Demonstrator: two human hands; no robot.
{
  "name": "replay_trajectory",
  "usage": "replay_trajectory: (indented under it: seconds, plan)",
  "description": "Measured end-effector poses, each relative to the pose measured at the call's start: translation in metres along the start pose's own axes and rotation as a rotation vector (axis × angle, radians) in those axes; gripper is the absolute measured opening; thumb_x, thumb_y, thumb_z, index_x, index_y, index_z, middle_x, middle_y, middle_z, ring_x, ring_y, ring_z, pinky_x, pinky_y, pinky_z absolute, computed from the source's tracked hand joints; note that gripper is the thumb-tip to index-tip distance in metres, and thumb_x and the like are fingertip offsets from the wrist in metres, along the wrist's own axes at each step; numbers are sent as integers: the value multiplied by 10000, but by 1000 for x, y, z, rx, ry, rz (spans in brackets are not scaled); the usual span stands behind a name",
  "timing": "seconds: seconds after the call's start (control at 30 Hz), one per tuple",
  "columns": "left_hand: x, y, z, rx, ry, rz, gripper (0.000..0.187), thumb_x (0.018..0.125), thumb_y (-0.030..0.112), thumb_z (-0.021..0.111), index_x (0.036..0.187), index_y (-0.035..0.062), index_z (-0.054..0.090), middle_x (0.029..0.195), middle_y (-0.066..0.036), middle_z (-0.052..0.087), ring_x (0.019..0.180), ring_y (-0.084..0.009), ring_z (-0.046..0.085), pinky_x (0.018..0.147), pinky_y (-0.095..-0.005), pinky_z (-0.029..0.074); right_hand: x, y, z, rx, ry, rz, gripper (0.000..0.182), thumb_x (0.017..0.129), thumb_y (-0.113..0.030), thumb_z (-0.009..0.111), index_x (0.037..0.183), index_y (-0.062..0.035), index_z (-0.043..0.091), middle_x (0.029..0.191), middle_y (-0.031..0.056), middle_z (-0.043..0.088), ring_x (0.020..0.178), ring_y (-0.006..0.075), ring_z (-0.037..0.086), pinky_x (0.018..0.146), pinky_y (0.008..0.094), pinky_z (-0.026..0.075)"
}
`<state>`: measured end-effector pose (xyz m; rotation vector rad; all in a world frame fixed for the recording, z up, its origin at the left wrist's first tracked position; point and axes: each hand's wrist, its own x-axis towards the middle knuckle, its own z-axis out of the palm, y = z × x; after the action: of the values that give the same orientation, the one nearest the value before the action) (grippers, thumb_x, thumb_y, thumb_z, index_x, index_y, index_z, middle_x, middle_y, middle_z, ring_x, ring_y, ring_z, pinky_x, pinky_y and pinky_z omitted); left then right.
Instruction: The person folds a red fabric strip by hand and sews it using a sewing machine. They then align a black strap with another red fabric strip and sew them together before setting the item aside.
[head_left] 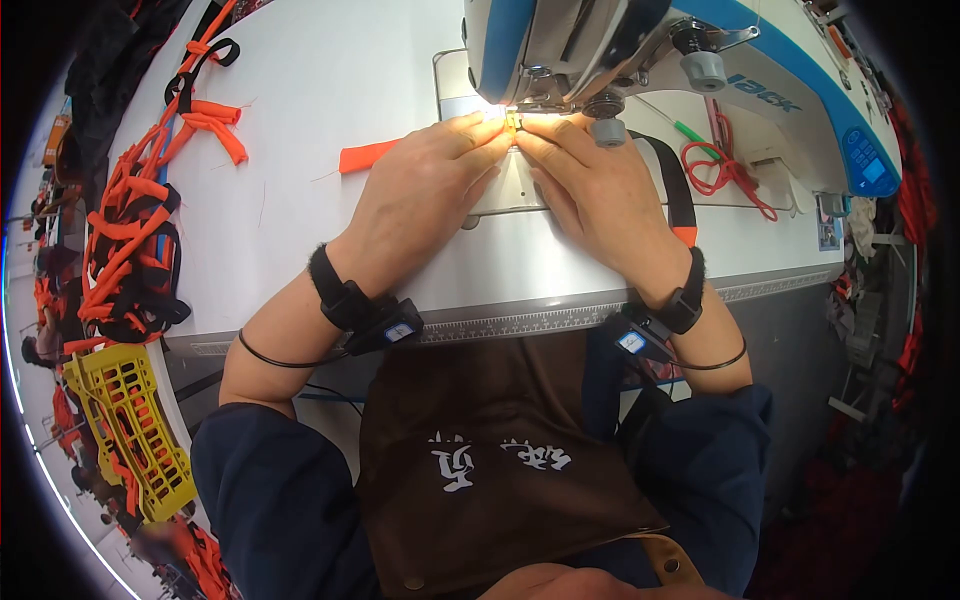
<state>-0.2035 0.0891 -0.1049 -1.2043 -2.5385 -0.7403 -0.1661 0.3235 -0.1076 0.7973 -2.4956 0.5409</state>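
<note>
Under the lit needle area of a white-and-blue sewing machine [740,90], my two hands meet fingertip to fingertip. My left hand [425,180] is closed, thumb and fingers pressed together, on an orange fabric strip [367,156] whose free end sticks out to the left. My right hand [605,190] is closed too, on a black strap [678,185] that comes out behind it and curves down toward the table edge, where a bit of orange shows. Glare and the fingers hide most of the cloth at the needle. Both hands rest over the metal needle plate [515,185].
A tangled pile of orange and black straps [130,240] lies on the left of the white table [290,60]. Beside it, lower down, is a yellow plastic basket [130,425]. A red cord [715,165] lies right of the needle. A ruler strip [520,318] edges the table.
</note>
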Motion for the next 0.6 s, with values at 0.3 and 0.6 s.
replay_trajectory:
  seconds: [0.3, 0.6]
  plan:
    - [2, -1, 1, 18, 48, 30, 294, 1000, 138, 716, 1268, 26, 759, 1294, -146, 752, 1214, -322, 701, 1040, -423, 570, 0, 1, 1, -23, -16, 5, 284, 945, -127, 741, 1211, -34, 772, 1141, 69, 757, 1093, 316, 641, 963, 440, 522]
    - [3, 1, -1, 50, 30, 27, 296, 993, 145, 720, 1265, 37, 765, 1301, -137, 751, 1206, -322, 701, 1041, -418, 571, -1, 1, 0, -45, -18, 5, 300, 950, -142, 741, 1228, -33, 768, 1131, 81, 751, 1081, 313, 636, 967, 447, 524]
